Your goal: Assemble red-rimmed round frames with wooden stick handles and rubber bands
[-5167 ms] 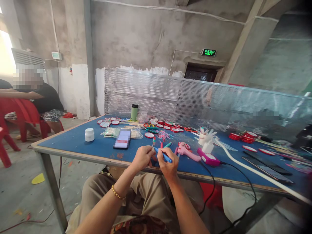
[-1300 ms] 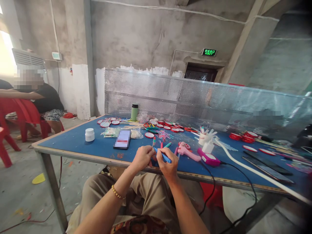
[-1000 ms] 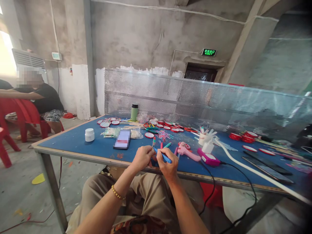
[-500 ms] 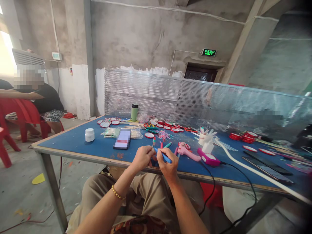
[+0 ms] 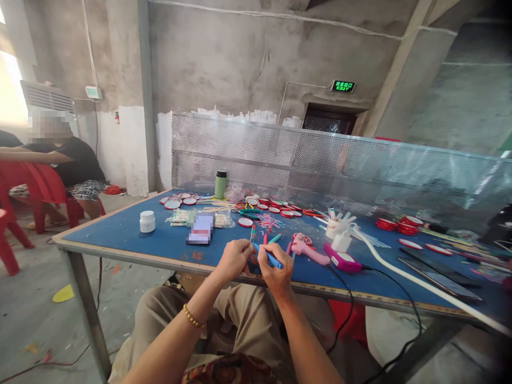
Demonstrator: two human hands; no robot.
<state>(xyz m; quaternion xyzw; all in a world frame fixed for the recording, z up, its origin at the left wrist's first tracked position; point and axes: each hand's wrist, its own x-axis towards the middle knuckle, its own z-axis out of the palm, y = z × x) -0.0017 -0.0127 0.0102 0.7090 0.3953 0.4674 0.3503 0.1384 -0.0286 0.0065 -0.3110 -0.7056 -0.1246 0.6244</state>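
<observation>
Both my hands meet just above the near edge of the blue table. My right hand is closed round a blue pen-like tool, its tip pointing left toward my left hand. My left hand is closed in a pinch on a small item I cannot make out, pressed against the tool's tip. A thin stick with a red tip rises just behind my left fingers. A gold bracelet circles my left wrist.
A pink glue gun and a pink corded device lie right of my hands. Red-rimmed discs, a green bottle, a white jar and phones lie about. A perforated metal screen backs the table. A person sits far left.
Almost nothing differs: my hands keep the same grip and place, with only slight shifts of the fingers. The seated person at far left moved a little.
</observation>
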